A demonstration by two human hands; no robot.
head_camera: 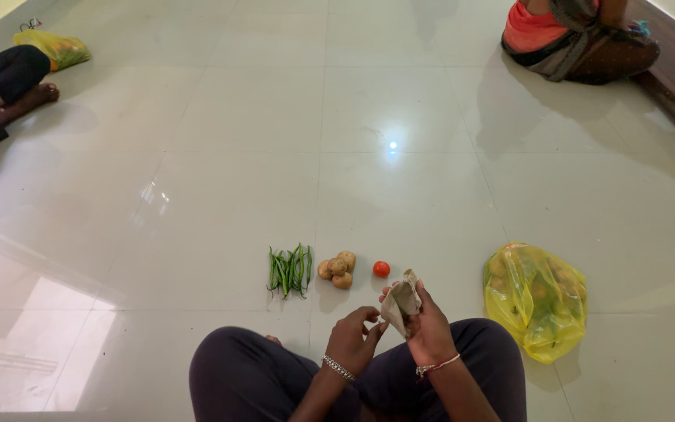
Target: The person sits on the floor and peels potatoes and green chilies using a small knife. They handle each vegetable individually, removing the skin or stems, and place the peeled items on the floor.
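Nearby, a pale tiled floor [220, 195] is seen, with a yellow plastic bag [537, 301] lying to the right. Green chillies [290, 270], small potatoes [337, 269] and a red tomato [381, 269] are laid in a row ahead. A crumpled brown paper bag [400, 303] is clasped in the right hand [430, 328]; its edge is pinched by the left hand [353, 337].

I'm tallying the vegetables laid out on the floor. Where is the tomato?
In the head view, the tomato lies on the floor, right of the potatoes and just beyond the right hand.
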